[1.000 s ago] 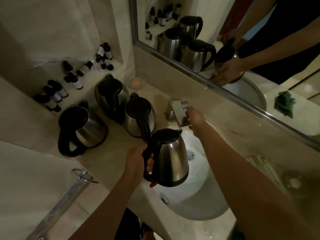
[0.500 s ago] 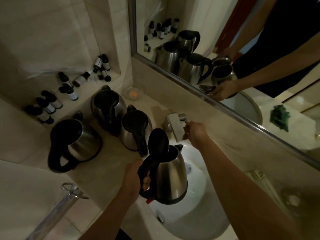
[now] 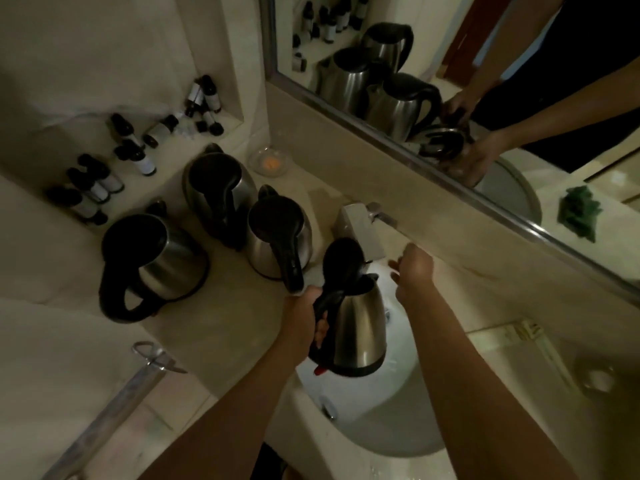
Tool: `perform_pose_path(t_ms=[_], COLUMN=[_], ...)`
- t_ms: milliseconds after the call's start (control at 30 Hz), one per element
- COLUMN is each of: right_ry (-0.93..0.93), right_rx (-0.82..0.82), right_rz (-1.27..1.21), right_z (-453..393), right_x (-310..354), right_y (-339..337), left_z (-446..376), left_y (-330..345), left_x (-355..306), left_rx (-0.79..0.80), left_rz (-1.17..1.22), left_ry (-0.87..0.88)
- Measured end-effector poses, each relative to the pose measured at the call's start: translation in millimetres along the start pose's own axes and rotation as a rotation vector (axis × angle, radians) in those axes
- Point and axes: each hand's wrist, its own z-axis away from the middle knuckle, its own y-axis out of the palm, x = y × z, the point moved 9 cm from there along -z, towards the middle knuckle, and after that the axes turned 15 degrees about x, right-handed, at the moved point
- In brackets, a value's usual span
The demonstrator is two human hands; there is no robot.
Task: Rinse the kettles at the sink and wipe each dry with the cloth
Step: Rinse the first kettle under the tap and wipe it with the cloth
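in the head view the left hand (image 3: 304, 315) has its grip curled round the black handle of a steel kettle (image 3: 358, 332), holding it upright over the white sink (image 3: 377, 420) with its black lid (image 3: 341, 258) flipped up and open, right under the faucet (image 3: 360, 230). the right hand (image 3: 414, 271) hangs just beside the kettle's open mouth, between it and the wall, its grip apart, fingers loosely spread and holding nothing. three more steel kettles stand on the counter (image 3: 221, 317) left of the sink, lids down: a near one (image 3: 154, 266) at the left, a far one (image 3: 216, 188) toward the wall, and a middle one (image 3: 278, 233) just beside the faucet. small dark bottles (image 3: 97, 188) sit and lie on a ledge behind them, and a small glass dish (image 3: 270, 161) sits by the mirror (image 3: 519, 81). the green cloth (image 3: 580, 211) shows only as a reflection in the mirror, lying on the counter on the far side of the sink. a metal bar (image 3: 114, 410) runs below the counter edge at the lower left.
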Motion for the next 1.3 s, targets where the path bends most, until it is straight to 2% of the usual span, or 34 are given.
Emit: perform_pose_path(t_ms=[133,267,433,667,1167,1300], right_ry=[0.086,-0.045,-0.096,-0.150,-0.117,-0.112], right_rx=[-0.061,-0.005,0.053,0.038,0.030,0.039], right_rz=[0.108,0.438,0.524,0.589,0.581,0.597], right_z=[17,29,30,27,26,27], right_x=[-45,-38,-38,-30,-35,-37], right_y=[-18,-12,-3,1,0,-1], left_z=[-20,-32,-37,-47,-49,-45], left_y=[12,18,20,23,25,21], left_x=[6,12,13,18,19,18], left_rx=[0.036,0.064,0.059,0.059,0.113,0.084], left_rz=[0.086,0.111,0.142,0.198,0.194,0.181], left_ry=[-0.016,0.007,0.010,0.017,0.060,0.055])
